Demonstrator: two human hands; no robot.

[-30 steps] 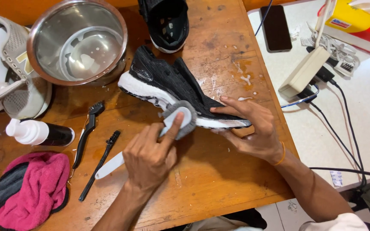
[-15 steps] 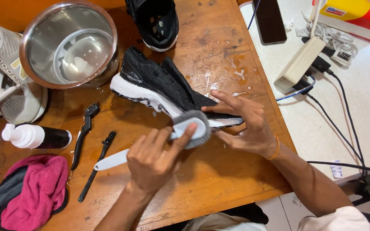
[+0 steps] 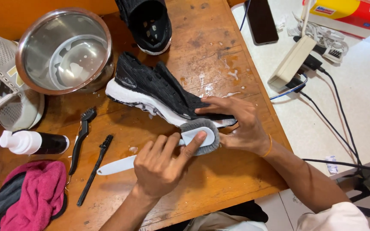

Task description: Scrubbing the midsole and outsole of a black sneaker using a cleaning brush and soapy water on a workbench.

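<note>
A black knit sneaker with a white sole [image 3: 155,87] lies on its side on the wooden table [image 3: 219,184]. My right hand [image 3: 241,125] presses down on its toe end and holds it still. My left hand [image 3: 161,166] grips a white-handled brush [image 3: 200,136], index finger on the back of the head. The grey bristles rest against the white sole near the toe. Soapy foam sits on the sole and on the table beside it.
A steel bowl of cloudy water [image 3: 65,51], a second black sneaker [image 3: 148,23], pale sneakers [image 3: 1,85], a black bottle with a white cap [image 3: 33,142], two small black brushes [image 3: 82,132], pink and grey cloths [image 3: 33,196]. A phone [image 3: 261,21] and power strip [image 3: 292,62] lie to the right.
The brush head has slid along the white sole toward the toe, from mid-sole to right beside my right hand. The right hand has stayed on the shoe.
</note>
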